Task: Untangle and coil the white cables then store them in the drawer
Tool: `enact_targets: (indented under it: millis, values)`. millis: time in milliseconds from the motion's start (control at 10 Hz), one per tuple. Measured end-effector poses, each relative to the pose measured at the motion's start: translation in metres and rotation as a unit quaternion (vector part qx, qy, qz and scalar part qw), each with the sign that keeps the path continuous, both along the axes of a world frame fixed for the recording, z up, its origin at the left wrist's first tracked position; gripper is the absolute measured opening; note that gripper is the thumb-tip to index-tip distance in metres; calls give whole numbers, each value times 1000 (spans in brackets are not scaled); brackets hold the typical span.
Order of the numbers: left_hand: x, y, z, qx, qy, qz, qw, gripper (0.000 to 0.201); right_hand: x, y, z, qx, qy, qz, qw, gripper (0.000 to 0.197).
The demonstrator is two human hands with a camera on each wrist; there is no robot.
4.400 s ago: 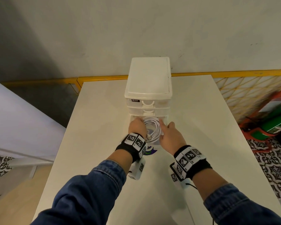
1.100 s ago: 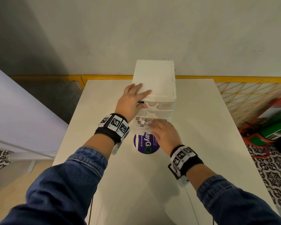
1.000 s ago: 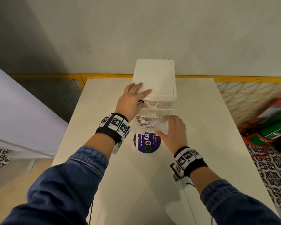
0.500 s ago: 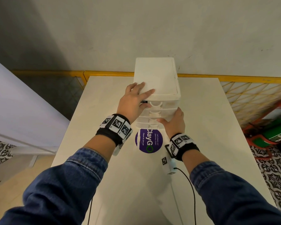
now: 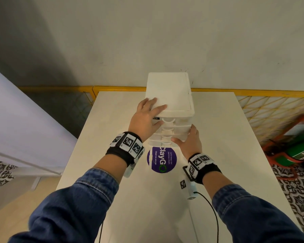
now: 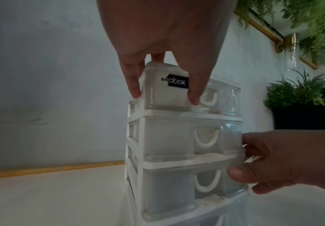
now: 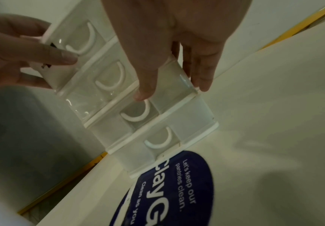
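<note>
The white plastic drawer unit [image 5: 168, 92] [image 6: 167, 137] [image 7: 107, 94] stands at the far middle of the table, every drawer pushed in. My left hand [image 5: 147, 116] [image 6: 163, 38] rests on its top front-left corner, fingers flat on the lid and thumb on the top drawer's front. My right hand [image 5: 189, 142] [image 7: 177, 38] is at the front-right corner: the thumb presses the third drawer [image 7: 138, 113] by its handle, and straight fingers lie along the unit's right side. No white cable shows in any view.
A round purple sticker [image 5: 162, 159] lies on the white table [image 5: 218, 137] just before the unit. The wall is right behind the unit, with a yellow rail [image 5: 253, 92] along the table's far edge. A black wire [image 5: 212, 213] trails from my right wrist device.
The open drawer holding the coiled white cable has been pushed in by my right hand and is now closed. My left hand moved from the drawer to the unit's top and stays there.
</note>
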State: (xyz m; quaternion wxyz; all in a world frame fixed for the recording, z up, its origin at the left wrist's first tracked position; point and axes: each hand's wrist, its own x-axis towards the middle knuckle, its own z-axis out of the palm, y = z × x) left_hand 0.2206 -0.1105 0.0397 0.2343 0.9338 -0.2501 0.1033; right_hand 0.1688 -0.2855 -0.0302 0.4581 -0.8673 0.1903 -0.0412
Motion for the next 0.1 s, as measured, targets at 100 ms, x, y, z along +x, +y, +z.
enact_targets:
  millis: [100]
  values:
    - [-4, -1, -2, 25, -2, 5, 1000, 67, -18, -10, -5, -26, 37, 34, 998, 96]
